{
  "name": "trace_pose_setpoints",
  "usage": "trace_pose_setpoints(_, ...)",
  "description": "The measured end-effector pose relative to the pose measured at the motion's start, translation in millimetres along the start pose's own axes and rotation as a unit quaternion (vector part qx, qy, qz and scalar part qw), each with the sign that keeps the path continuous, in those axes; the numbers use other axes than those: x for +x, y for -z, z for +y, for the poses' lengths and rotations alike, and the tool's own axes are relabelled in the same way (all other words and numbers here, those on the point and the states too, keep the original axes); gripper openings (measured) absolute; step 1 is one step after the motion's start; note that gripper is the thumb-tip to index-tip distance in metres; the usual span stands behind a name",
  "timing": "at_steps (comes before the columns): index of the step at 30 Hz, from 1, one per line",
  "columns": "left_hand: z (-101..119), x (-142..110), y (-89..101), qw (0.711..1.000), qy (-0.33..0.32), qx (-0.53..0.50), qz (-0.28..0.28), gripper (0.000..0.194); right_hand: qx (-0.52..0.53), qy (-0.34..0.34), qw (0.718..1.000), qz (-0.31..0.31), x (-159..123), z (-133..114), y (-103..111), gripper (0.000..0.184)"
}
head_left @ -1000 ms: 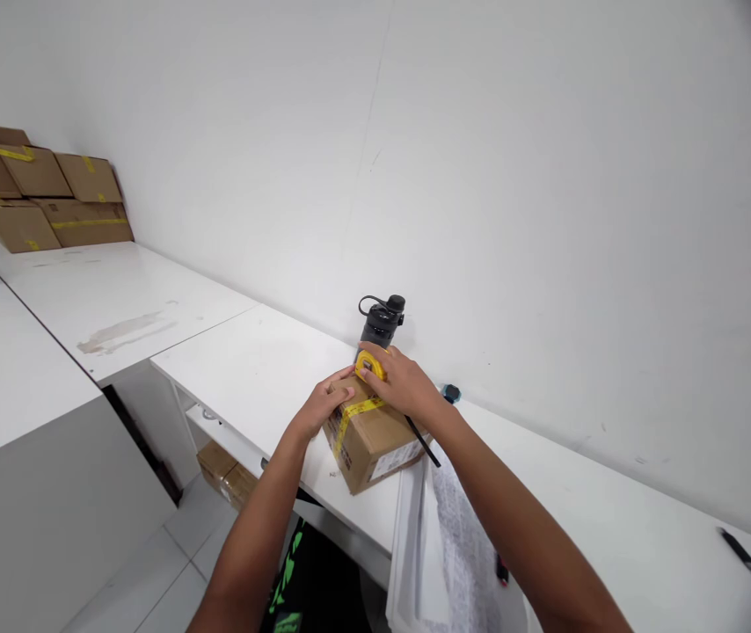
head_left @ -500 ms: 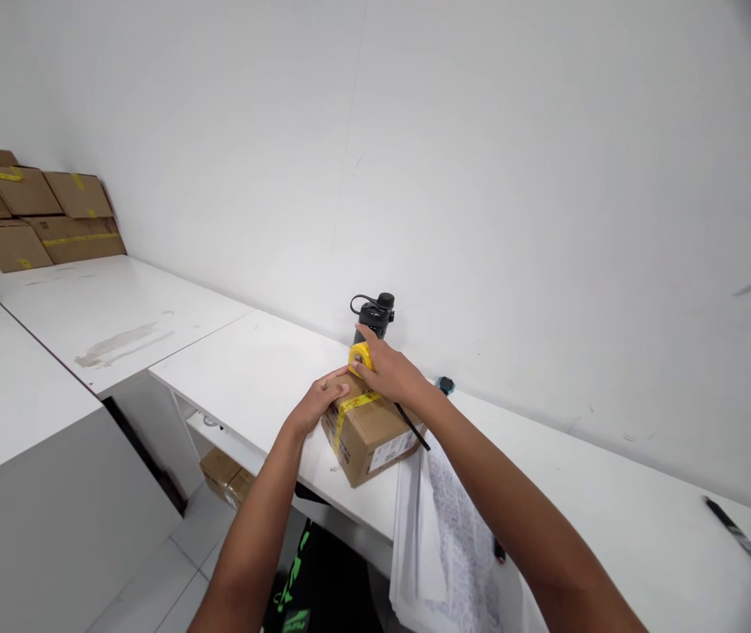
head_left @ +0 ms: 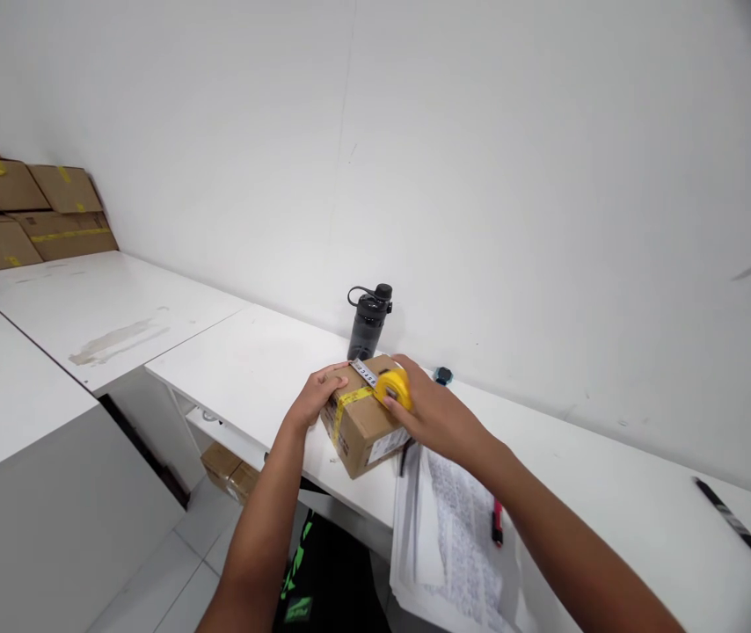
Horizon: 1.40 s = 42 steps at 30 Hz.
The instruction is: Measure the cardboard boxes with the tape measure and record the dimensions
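Observation:
A small cardboard box [head_left: 363, 430] with yellow tape lies on the white table [head_left: 263, 369] near its front edge. My left hand [head_left: 318, 395] rests on the box's left top corner, fingers curled over it. My right hand [head_left: 433, 412] grips a yellow tape measure [head_left: 394, 386] at the box's right top edge. A short length of white measuring blade [head_left: 364, 373] runs from it leftward across the box's top toward my left hand.
A black water bottle [head_left: 368, 322] stands behind the box by the wall. Printed papers [head_left: 455, 527] and a red pen [head_left: 496, 520] lie right of the box. A dark rod [head_left: 738, 528] lies far right. Several taped cardboard boxes [head_left: 19, 211] are stacked far left.
My right hand has carried the tape measure from the box's far left top corner to its right side, drawing the blade out across the top. The bottle is now uncovered.

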<state>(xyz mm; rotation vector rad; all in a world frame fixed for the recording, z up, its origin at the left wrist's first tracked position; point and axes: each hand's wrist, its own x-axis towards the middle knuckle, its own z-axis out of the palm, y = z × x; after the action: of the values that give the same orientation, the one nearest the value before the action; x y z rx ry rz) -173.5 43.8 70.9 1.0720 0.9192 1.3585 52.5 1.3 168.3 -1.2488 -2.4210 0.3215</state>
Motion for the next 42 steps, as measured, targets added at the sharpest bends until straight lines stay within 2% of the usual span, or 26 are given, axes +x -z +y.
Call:
trace_pose_setpoints(4, -1.7, 2.6, 2.0, 1.0, 0.004, 0.009, -0.022, 0.057, 0.026, -0.079, 0.997, 0.008, -63.3, 8.8, 7.4, 0.061)
trace_pose_setpoints(7, -1.4, 3.6, 1.5, 1.0, 0.003, 0.009, -0.028, 0.056, 0.024, -0.115, 0.993, 0.032, -82.2, 9.4, 0.3, 0.065)
trace_pose_setpoints(12, -0.1, 3.2, -0.8, 1.0, -0.001, 0.019, -0.024, 0.053, 0.016, -0.098, 0.992, 0.077, -74.4, 4.2, -12.4, 0.06)
trace_pose_setpoints(26, -6.0, 6.2, 3.3, 0.999, -0.012, 0.005, -0.031, 0.057, -0.021, -0.093, 0.99, 0.107, -71.5, 8.9, -17.2, 0.062)
trace_pose_setpoints(36, -4.5, 6.1, 2.3, 0.999, -0.016, 0.002, -0.041, 0.058, -0.028, -0.105, 0.987, 0.117, -74.0, 10.6, -20.9, 0.063)
trace_pose_setpoints(42, -6.1, 6.3, 3.1, 0.999, -0.011, 0.0, -0.044, 0.061, -0.019, -0.14, 0.986, 0.093, -69.9, 6.4, -14.5, 0.067)
